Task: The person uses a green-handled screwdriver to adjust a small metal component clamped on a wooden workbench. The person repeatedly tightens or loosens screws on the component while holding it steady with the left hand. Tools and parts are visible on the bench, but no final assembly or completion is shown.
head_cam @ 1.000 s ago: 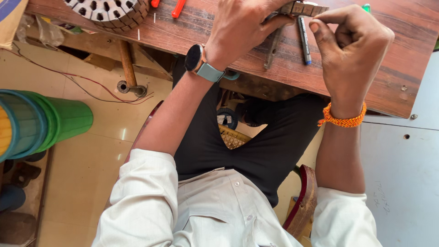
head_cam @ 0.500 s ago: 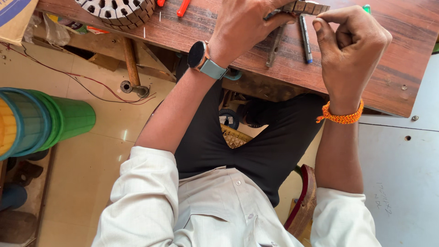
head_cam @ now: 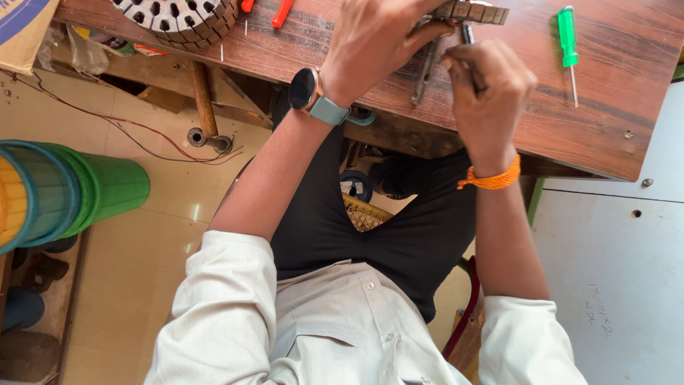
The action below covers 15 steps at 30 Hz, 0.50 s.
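Observation:
My left hand, with a wristwatch, is closed on a slotted metal ring piece at the far edge of the brown wooden table. My right hand, with an orange thread at the wrist, is curled into a fist round a thin dark tool whose tip touches the ring piece. A flat grey metal tool lies on the table between the hands, partly hidden by them.
A green screwdriver lies to the right of my hands. A round slotted metal core and red-handled tools lie at the left. Stacked green tubs stand on the floor, and a white cabinet is at the right.
My right hand has closed tighter over the dark tool and moved slightly left toward the ring piece. The view has shifted, bringing the green screwdriver fully into sight.

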Available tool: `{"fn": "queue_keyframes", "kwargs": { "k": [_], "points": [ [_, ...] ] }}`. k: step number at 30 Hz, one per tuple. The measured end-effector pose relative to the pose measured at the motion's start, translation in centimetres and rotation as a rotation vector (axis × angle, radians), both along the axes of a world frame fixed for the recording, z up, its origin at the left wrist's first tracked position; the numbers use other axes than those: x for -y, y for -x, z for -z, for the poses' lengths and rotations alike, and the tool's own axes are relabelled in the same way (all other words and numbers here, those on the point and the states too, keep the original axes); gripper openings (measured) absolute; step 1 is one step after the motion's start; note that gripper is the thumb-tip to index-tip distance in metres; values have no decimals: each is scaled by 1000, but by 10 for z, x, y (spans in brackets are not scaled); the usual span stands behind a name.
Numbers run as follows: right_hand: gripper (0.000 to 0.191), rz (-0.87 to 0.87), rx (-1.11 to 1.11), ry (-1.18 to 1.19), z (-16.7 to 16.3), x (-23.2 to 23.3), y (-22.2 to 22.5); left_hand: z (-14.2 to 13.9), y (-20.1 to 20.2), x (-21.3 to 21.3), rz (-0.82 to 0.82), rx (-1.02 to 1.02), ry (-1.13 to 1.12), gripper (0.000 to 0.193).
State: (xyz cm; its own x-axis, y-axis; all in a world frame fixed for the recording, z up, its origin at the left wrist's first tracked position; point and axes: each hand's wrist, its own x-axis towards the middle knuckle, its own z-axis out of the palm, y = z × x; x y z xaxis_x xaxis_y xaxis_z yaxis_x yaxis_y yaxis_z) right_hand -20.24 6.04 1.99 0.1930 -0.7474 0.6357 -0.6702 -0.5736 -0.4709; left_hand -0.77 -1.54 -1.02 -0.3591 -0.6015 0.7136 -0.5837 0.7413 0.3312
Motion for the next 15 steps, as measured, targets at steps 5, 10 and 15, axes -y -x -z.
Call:
{"fn": "queue_keyframes", "kwargs": {
  "k": [5,10,15],
  "points": [
    [11,-9,45,-58,16,-14,-4,4,-9,-25,-26,142,326,49],
    [16,-61,-15,-131,-4,-34,-3,16,-11,-34,-21,132,241,32],
    [16,-23,-68,-102,-53,-37,6,19,7,-40,-31,-186,32,18]
  ]
}}
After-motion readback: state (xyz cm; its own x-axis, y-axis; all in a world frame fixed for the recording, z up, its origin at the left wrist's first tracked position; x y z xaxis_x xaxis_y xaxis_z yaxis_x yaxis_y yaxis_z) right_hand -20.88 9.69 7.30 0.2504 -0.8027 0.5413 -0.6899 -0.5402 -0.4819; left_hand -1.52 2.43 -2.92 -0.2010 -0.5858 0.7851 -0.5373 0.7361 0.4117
